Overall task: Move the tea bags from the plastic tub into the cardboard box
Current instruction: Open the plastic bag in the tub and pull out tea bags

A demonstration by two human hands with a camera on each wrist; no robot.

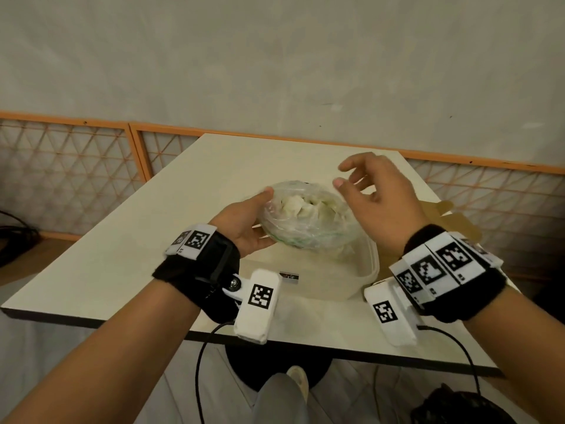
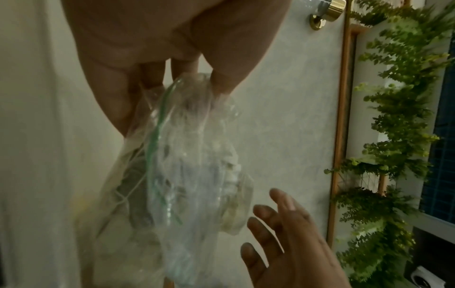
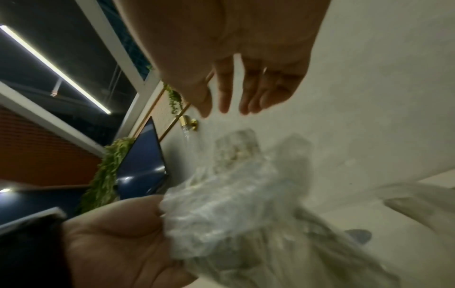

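Observation:
A clear zip bag (image 1: pixel 305 218) stuffed with pale tea bags hangs just above the translucent plastic tub (image 1: pixel 368 270) on the table. My left hand (image 1: pixel 253 215) grips the bag's left side, thumb on top and fingers underneath. In the left wrist view the left hand (image 2: pixel 172 64) pinches the crumpled bag (image 2: pixel 187 175) near its green zip line. My right hand (image 1: pixel 351 182) hovers open over the bag's right edge, fingers spread and apart from it; the same hand (image 3: pixel 246 87) holds nothing above the bag (image 3: pixel 234 204). The brown cardboard box (image 1: pixel 443 209) stands behind my right wrist, mostly hidden.
The cream table (image 1: pixel 137 240) has bare surface to the left and behind the tub. An orange lattice fence (image 1: pixel 76 166) and a wall run close behind it. Black cables (image 1: pixel 201 362) trail off both wrists below the near table edge.

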